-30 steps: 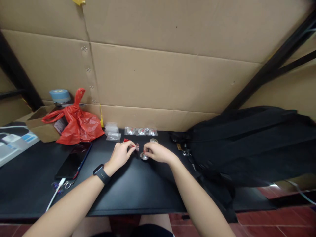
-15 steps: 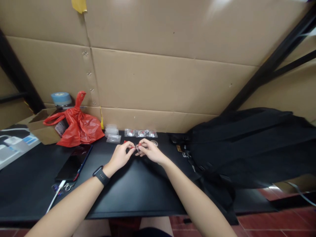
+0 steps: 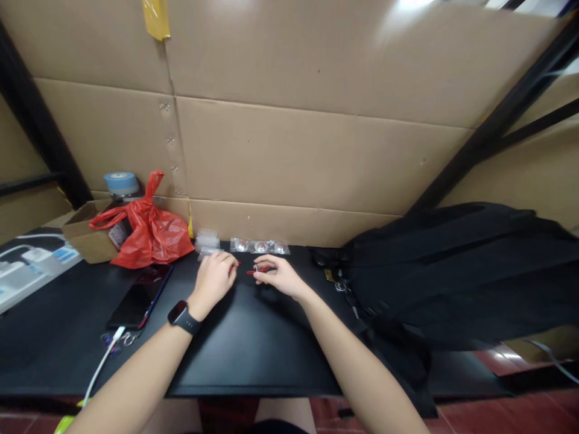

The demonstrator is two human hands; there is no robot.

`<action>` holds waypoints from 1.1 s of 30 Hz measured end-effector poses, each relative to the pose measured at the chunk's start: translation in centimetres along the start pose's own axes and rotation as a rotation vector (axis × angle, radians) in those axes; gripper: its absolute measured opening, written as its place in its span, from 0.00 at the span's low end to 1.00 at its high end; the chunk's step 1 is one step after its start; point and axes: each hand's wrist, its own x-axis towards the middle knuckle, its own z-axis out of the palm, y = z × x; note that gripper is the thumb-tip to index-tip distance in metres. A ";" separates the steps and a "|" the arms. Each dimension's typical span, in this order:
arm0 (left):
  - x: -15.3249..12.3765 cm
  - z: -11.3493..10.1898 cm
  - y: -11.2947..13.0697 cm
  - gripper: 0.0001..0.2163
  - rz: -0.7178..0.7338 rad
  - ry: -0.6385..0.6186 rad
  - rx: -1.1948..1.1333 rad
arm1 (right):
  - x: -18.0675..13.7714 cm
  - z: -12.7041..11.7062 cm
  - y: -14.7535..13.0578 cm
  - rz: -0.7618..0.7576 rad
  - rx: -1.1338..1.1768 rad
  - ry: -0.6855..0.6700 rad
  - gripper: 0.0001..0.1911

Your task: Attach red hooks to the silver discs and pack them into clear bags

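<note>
My right hand (image 3: 281, 277) pinches a thin red cord (image 3: 251, 272) between thumb and fingers, with a small pale, shiny piece by the fingertips. To its left, my left hand (image 3: 215, 278), wearing a black watch (image 3: 182, 314) at the wrist, is held with its fingers curled over the table. A tiny red bit shows at its fingertips, but most of what it may grip is hidden. Just behind that hand lies a stack of clear plastic bags (image 3: 208, 239), partly covered. Beyond the hands sit three small clear packets (image 3: 261, 247) holding round silvery items with red in them.
On the left are a phone (image 3: 141, 296) on a white cable, a red plastic bag (image 3: 156, 232), a cardboard box (image 3: 88, 235) and a power strip (image 3: 63, 256). A large black cloth item (image 3: 452, 271) covers the right side. Cardboard (image 3: 289, 144) walls the back.
My hands, together half a second ago, have come apart. The left has moved left toward the clear bags; the right stays near its place with the red cord. The view has shifted slightly.
</note>
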 end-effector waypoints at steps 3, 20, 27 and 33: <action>-0.3 -0.7 -2.6 0.12 -0.077 0.076 0.175 | 0.2 -0.8 0.0 0.008 -0.015 0.047 0.25; 0.8 -2.4 -0.8 0.08 -0.001 0.068 -0.058 | -0.2 -4.3 -1.3 -0.148 -0.105 0.198 0.25; -0.9 1.2 2.5 0.21 0.226 -0.272 0.008 | -1.0 -5.0 -2.1 -0.161 -0.420 0.132 0.22; -1.1 1.7 3.3 0.20 0.280 -0.328 0.134 | -2.5 -4.8 -4.1 -0.051 -0.895 -0.015 0.23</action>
